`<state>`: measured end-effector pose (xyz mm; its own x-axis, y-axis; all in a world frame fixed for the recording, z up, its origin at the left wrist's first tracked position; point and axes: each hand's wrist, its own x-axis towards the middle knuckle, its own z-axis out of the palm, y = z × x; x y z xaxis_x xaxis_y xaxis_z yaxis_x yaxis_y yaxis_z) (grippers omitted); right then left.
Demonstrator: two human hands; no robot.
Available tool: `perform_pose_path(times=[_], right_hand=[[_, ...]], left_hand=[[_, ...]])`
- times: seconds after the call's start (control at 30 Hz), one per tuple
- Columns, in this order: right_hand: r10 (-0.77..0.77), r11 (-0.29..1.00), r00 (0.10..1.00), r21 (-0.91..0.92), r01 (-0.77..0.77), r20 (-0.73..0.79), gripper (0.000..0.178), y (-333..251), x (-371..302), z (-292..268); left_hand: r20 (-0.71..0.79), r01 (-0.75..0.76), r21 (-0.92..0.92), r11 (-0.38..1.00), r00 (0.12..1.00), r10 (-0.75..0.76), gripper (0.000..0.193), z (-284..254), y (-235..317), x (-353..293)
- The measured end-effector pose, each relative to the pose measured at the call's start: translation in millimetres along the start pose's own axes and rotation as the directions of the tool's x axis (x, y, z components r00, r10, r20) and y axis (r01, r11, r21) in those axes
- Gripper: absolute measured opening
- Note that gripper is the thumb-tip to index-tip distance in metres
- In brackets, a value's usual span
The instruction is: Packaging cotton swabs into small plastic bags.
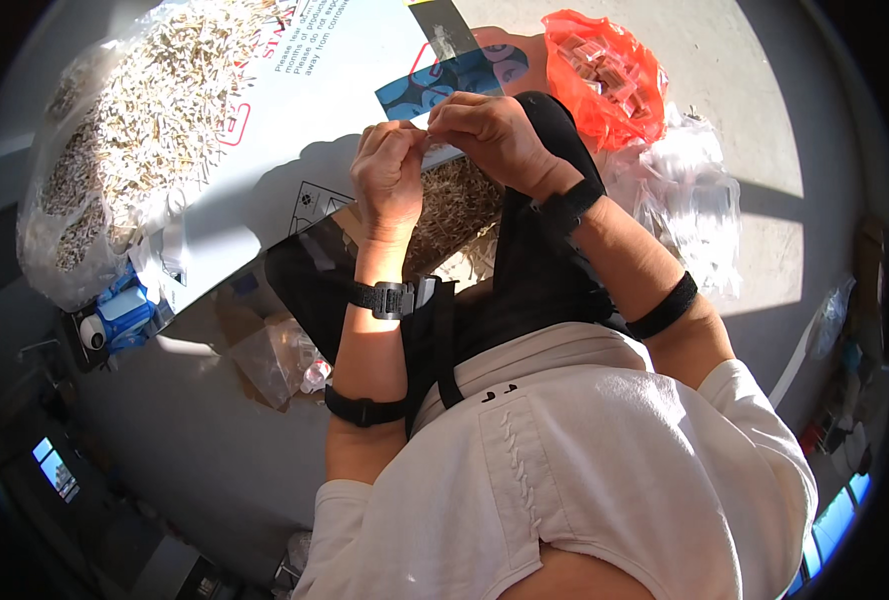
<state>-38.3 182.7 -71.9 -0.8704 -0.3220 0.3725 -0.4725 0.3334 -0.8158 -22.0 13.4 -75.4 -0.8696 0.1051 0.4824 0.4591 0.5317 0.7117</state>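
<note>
- Grey floor point(195, 450) from 7 to 9 o'clock, fading into dark edges.
- Pale board point(255, 190) at 10 o'clock, partly hidden beneath a clear bag point(165, 110) of small brown-and-white pieces, cut off along the top.
- Left hand point(390, 165) and right hand point(485, 130) at 12 o'clock, fingers curled, thumbs and fingertips pinched around one bit point(437, 149).
- Bit between both hands, mostly covered by fingertips: tiny, pale, seemingly translucent; shape and kind impossible to tell.
- Brown heap point(455, 205) just below, partly hidden by left wrist.
- Red bag point(605, 120) at 1 o'clock, open, with pinkish packets point(610, 70) inside.
- White bag point(693, 205) at 2 o'clock, contents washed out by glare.
</note>
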Motion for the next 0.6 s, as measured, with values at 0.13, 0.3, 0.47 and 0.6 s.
perform_pose_path(times=[0.13, 0.3, 0.47, 0.6], right_hand=[[0.043, 0.998, 0.999, -0.039, -0.042, 0.022, 0.007, 0, 1, 0], [0.095, 0.991, 0.995, 0.094, -0.096, 0.021, 0.007, 6, 3, 0], [-0.028, 0.999, 0.998, -0.020, 0.027, -0.058, 0.004, 5, 7, 0], [-0.047, 0.997, 0.999, -0.057, 0.046, -0.008, 0.004, -1, 0, -4]], left_hand=[[-0.007, -0.021, 0.042, 0.999, 1.000, 0.022, 0.011, 1, 3, 1], [-0.032, 0.160, -0.137, 0.978, 0.986, -0.166, 0.013, 5, 4, -1], [-0.050, -0.017, 0.051, 0.999, 0.999, 0.020, 0.014, 0, 1, 6], [0.038, -0.136, 0.164, 0.977, 0.991, 0.131, 0.014, -3, 7, 4]])
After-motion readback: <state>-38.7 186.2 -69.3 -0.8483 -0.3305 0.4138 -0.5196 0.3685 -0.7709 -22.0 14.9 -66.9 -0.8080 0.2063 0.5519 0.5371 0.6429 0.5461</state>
